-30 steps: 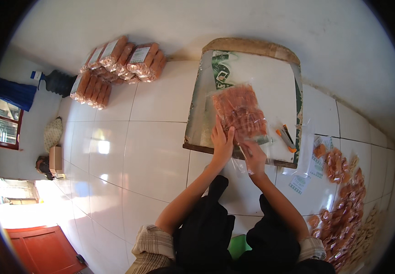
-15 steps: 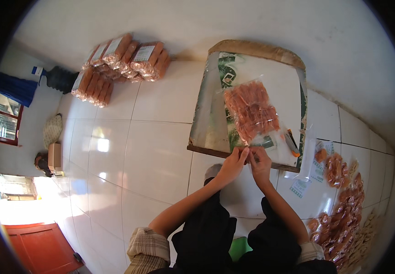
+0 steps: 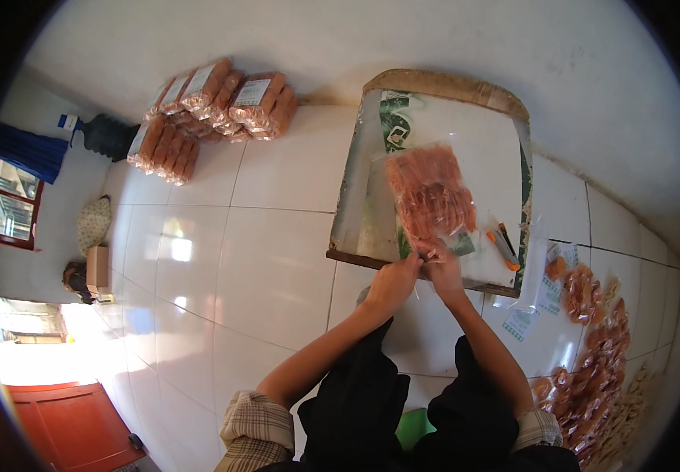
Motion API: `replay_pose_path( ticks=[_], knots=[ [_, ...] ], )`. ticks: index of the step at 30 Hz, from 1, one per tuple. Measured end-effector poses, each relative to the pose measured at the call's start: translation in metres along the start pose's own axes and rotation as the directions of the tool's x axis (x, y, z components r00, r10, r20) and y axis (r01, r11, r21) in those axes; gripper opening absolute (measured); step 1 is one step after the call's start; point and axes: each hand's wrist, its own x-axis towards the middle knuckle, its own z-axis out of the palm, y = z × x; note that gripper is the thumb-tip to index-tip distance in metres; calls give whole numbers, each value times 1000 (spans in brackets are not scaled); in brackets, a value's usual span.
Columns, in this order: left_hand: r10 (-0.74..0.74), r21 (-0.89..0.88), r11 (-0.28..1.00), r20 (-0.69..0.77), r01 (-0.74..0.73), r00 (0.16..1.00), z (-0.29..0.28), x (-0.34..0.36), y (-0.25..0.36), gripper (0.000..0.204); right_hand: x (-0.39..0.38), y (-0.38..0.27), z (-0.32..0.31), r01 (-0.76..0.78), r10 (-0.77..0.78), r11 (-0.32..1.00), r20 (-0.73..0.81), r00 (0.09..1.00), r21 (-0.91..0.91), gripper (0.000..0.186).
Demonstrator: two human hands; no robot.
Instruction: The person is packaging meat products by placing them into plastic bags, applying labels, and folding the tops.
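Note:
A clear plastic bag (image 3: 432,189) packed with orange-brown, strip-like pieces lies on a low board-topped table (image 3: 493,130). Its gathered end points toward me, over the table's near edge. My left hand (image 3: 395,283) has its thumb and fingers closed on that gathered plastic. Close against it, my right hand (image 3: 444,271) is curled over the neck of the bag, a little smeared by motion. A cutter knife (image 3: 503,248) with an orange and grey handle rests on the board, right of the bag.
Filled packs (image 3: 222,98) are stacked by the wall at far left. Right of the table lie a clear plastic sheet (image 3: 532,267), printed labels (image 3: 519,322) and many small bundles (image 3: 591,362) on the tiled floor (image 3: 261,267). Something green (image 3: 415,429) shows between my legs.
My right hand has shifted slightly up onto the bag's neck, and its fingers are now blurred. The left hand stays at the gathered end. The bag has tilted a little.

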Motion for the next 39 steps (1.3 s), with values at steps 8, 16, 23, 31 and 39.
replay_pose_path(
  ticks=[8,16,23,31,39],
  knots=[
    [143,57,988,21,-144,990,-32,1,11,24,-10,-16,-22,67,-67,998,50,996,16,22],
    [381,441,873,-347,-209,857,-48,113,13,37,-27,-19,-9,65,-167,936,-274,947,-347,61],
    [332,388,897,-275,-212,902,-28,127,18,51,-8,-1,2,104,-200,934,-262,944,-341,72],
    [392,448,858,-254,-252,884,-37,119,21,55,-18,-28,-20,-6,-87,883,-176,981,-470,56],
    [585,237,801,-113,-550,803,-9,113,45,22,-9,-14,-21,56,-136,964,-300,944,-259,54]
  ],
)
